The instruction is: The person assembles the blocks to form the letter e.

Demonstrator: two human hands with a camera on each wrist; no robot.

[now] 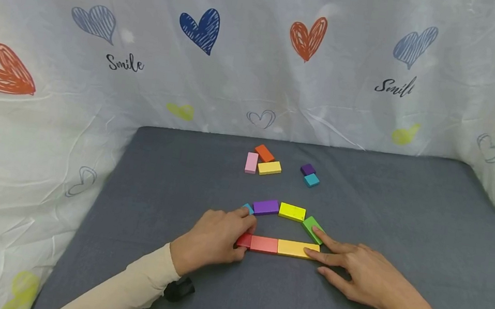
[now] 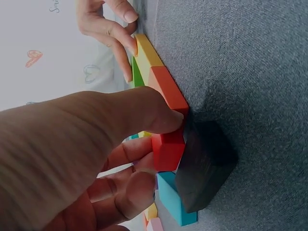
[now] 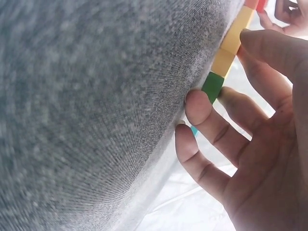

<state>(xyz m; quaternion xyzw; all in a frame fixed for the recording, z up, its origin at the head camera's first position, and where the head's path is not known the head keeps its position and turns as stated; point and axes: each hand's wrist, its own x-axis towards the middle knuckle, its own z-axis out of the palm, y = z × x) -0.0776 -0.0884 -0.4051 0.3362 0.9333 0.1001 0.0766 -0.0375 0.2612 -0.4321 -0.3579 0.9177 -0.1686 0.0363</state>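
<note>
My left hand (image 1: pixel 217 236) pinches a red block (image 2: pixel 168 151) between thumb and fingers, at the left end of a straight row. A salmon block (image 1: pixel 264 244) and an orange-yellow stretch (image 1: pixel 293 249) continue that row to the right. My right hand (image 1: pixel 356 270) lies with fingers extended, one fingertip on a green block (image 1: pixel 311 228) and another on the row's orange-yellow end. Above the row, a blue block (image 1: pixel 247 208), a purple block (image 1: pixel 266 207) and a yellow block (image 1: pixel 292 212) curve toward the green one. A dark block-shaped thing (image 2: pixel 207 163) shows beside the red block in the left wrist view.
Farther back on the grey table (image 1: pixel 180 166) lie an orange block (image 1: pixel 264 152), a pink block (image 1: pixel 251 163) and a pale yellow block (image 1: pixel 269 168). To their right, a dark purple block (image 1: pixel 308 169) touches a teal block (image 1: pixel 312 179). A heart-printed sheet (image 1: pixel 238 85) hangs behind.
</note>
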